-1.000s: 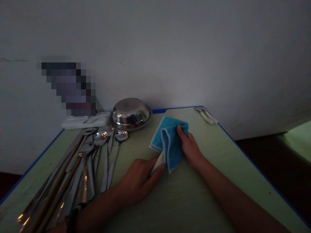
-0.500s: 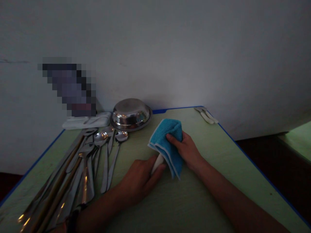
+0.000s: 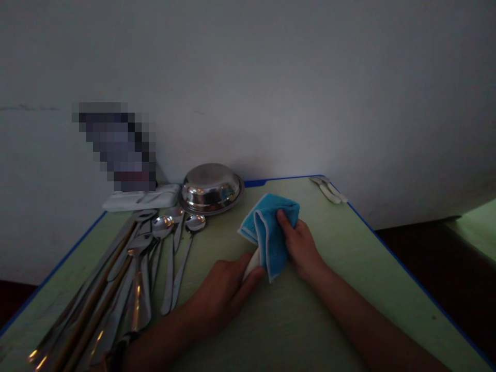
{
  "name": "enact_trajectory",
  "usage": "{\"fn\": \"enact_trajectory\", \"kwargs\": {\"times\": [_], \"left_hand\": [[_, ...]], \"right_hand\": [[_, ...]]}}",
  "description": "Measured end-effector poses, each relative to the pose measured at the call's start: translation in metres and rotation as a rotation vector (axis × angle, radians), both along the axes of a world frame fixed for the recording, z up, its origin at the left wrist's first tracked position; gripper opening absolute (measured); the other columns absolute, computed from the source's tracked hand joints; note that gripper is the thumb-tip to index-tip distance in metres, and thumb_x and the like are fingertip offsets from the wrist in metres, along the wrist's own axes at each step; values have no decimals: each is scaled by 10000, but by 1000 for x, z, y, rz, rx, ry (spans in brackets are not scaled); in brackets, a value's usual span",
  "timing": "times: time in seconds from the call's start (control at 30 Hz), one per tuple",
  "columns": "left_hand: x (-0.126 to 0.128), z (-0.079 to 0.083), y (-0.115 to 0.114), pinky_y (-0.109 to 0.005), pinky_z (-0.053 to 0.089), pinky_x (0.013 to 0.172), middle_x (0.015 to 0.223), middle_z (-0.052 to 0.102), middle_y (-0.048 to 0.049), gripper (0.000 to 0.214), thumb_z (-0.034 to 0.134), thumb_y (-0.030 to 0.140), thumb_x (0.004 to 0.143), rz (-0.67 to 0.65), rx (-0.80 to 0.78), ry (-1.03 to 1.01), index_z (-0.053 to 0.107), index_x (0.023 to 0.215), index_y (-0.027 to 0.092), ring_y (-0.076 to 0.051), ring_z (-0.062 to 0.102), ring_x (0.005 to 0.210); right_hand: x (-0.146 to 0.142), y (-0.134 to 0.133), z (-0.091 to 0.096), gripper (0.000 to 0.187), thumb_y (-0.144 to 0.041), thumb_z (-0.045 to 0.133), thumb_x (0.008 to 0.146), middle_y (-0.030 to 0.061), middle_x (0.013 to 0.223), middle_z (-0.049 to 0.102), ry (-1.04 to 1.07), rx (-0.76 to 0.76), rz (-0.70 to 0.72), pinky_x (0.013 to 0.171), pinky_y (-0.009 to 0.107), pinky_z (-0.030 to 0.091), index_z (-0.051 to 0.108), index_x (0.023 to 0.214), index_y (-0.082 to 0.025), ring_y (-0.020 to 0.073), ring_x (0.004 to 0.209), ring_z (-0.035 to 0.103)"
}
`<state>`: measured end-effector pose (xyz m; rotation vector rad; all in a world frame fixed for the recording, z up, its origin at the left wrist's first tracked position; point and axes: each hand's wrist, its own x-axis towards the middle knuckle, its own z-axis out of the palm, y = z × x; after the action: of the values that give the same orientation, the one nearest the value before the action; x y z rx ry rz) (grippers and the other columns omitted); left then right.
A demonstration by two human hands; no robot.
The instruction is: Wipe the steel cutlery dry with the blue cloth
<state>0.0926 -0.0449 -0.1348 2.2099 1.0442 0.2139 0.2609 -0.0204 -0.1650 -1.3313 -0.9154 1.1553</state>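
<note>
My left hand point(image 3: 232, 284) is closed round a white handle point(image 3: 252, 264) of a utensil. The utensil's other end is hidden inside a folded blue cloth point(image 3: 267, 222) with pale edging, so its kind does not show. My right hand point(image 3: 302, 243) grips that cloth from the right, its thumb pressed on top. Both hands are above the green table, close together. Left of them lies a spoon point(image 3: 195, 223), part of a spread of metal spoons and long-handled utensils point(image 3: 136, 281).
An upturned steel bowl point(image 3: 211, 188) stands near the wall. Beside it is a white case or tray point(image 3: 166, 195) with a blurred-out object point(image 3: 122, 150) above. Two white-handled utensils point(image 3: 329, 192) lie at the far right corner of the blue-edged table point(image 3: 349, 253).
The cloth has shifted and folded differently round the utensil as my right hand moved slightly right and down. My left hand keeps its grip. The whole view has tilted up slightly.
</note>
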Motion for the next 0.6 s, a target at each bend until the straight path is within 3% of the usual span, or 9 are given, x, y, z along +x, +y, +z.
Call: {"fn": "enact_trajectory", "kwargs": {"times": [0.13,0.23,0.43,0.6], "left_hand": [[1,0,0,-287,432,645,773,627,-45,326,266,394,890,42,-21,35,482,968,162,-185,592,679],[2,1,0,-293,430,643,758,624,-43,344,249,404,892,41,-24,36,484,955,162,-187,588,670],[2,10,-3,-264,415,633,716,573,-12,333,227,388,901,19,-49,-57,479,875,171,-153,543,633],[-6,24,-6,-218,382,559,649,498,23,323,250,377,903,65,-90,-246,466,786,168,-111,477,585]], "right_hand": [[-10,-4,2,347,-465,608,664,17,722,646,230,-35,54,616,267,456,606,833,-162,143,628,577],[-10,-4,2,346,-464,593,682,17,715,649,259,-7,19,653,277,462,608,841,-157,145,638,589],[-4,-6,11,359,-473,521,739,24,766,657,87,93,1,682,274,454,614,874,-153,141,666,587],[5,-6,43,344,-447,549,730,45,854,667,-150,183,142,703,284,455,618,876,-144,173,762,602]]}}
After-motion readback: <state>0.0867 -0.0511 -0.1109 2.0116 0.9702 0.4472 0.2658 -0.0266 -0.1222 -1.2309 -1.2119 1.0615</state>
